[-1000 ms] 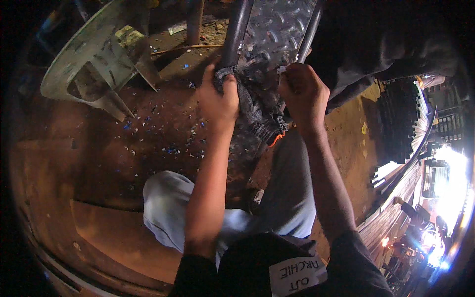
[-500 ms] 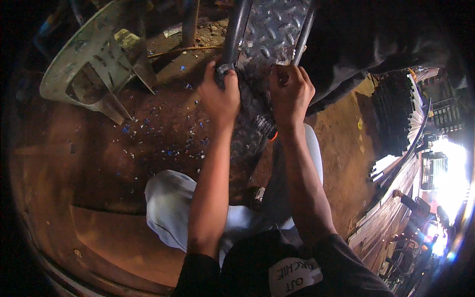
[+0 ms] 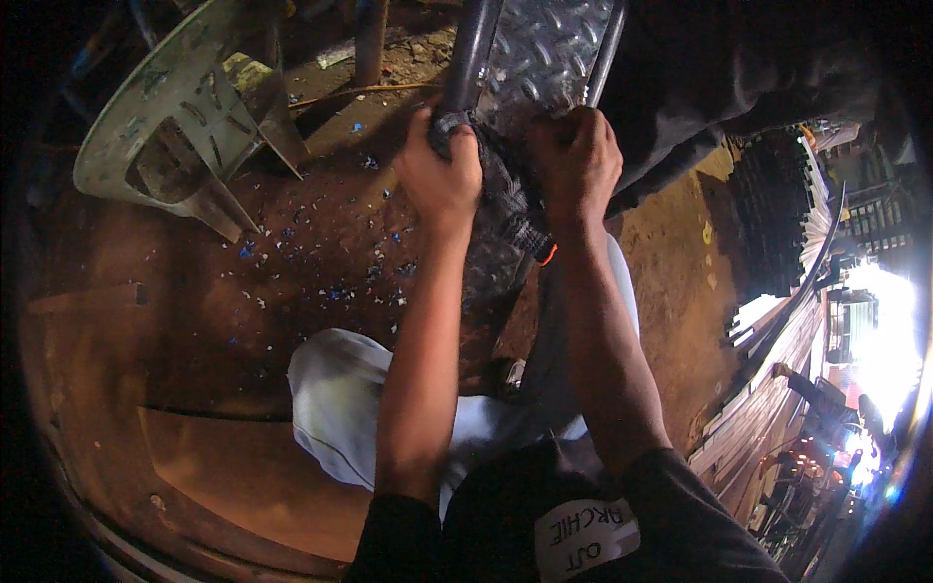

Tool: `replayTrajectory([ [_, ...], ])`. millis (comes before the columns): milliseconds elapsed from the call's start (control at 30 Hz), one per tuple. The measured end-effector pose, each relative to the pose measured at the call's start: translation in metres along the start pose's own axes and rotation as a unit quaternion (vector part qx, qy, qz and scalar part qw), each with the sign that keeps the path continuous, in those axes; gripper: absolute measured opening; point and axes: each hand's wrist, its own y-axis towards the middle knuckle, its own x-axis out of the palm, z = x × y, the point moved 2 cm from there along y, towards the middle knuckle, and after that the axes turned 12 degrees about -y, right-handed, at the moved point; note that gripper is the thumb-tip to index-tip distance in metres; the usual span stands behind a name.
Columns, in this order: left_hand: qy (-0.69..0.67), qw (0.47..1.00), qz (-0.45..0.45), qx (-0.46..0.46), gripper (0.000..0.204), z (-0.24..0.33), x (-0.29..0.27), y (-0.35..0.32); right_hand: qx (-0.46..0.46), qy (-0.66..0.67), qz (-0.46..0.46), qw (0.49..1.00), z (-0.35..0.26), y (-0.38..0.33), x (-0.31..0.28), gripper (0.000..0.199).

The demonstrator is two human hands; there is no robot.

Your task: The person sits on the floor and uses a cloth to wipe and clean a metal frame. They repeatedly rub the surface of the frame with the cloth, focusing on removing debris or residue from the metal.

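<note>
Since the earlier frame the right hand (image 3: 573, 160) has drawn closer to the left hand (image 3: 442, 180), both now bunched at the lower end of the plate (image 3: 544, 53). The cloth (image 3: 505, 199) lies between them against the plate; both sets of fingers are curled tight around it. An overturned chair (image 3: 175, 126) lies well left of the plate.

Both hands grip a cloth (image 3: 505, 194) (perhaps a glove) against the tread plate (image 3: 549, 49), chair (image 3: 175, 126) overturned far left
</note>
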Motion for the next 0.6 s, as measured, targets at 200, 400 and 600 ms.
replayTrajectory([
  [200, -0.031, 0.999, 0.002, 0.013, 0.038, 0.003, 0.003, 0.001, -0.042, 0.078, 0.064, 0.994, 0.006, -0.002, -0.004, 0.015],
  [400, -0.002, 1.000, 0.008, -0.020, 0.044, 0.000, 0.000, -0.002, -0.044, 0.055, 0.033, 0.997, 0.002, -0.007, -0.003, 0.014],
  [600, 0.027, 1.000, 0.003, 0.009, 0.051, -0.007, -0.001, 0.000, -0.022, 0.004, 0.030, 0.999, -0.003, -0.003, -0.001, 0.013],
])
